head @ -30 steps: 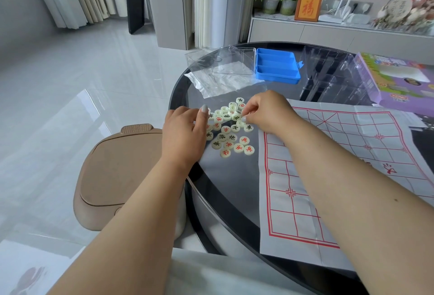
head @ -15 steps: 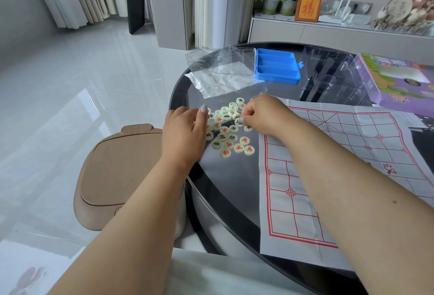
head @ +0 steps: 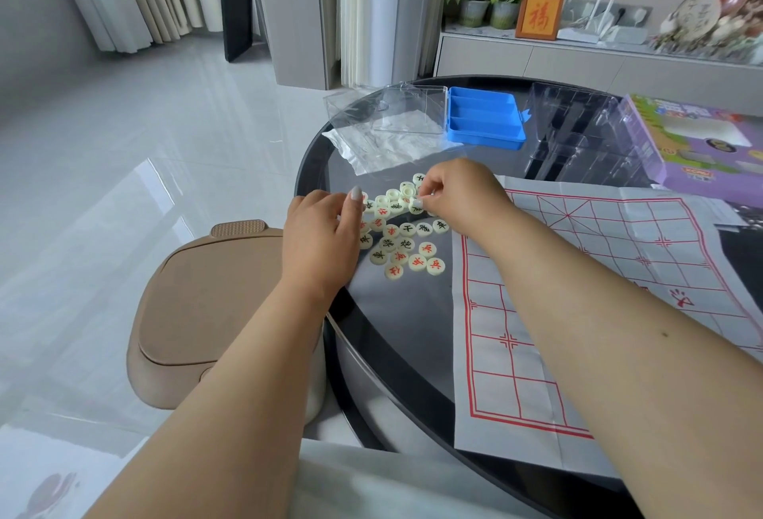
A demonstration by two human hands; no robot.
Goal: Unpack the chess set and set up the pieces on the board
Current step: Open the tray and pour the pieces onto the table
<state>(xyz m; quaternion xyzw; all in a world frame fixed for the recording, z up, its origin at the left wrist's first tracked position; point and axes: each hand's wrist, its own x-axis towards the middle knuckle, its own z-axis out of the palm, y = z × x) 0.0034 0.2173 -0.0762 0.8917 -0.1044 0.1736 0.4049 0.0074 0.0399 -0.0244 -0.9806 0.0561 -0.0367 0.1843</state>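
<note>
Head view, pieces (head: 406,235) near table (head: 413,337) edge, board (head: 578,312) beside

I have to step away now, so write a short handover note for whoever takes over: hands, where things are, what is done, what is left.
Left hand: resting open at the left edge of the pile of pieces, holding nothing.
Right hand: fingers curled, pinching a piece at the top of the pile.
Board: unfolded flat on the table, right of the pile, no pieces on it.
Blue box: open and empty, behind the pile.
Done: unpacking.
Left: placing all the pieces on the board.
</note>
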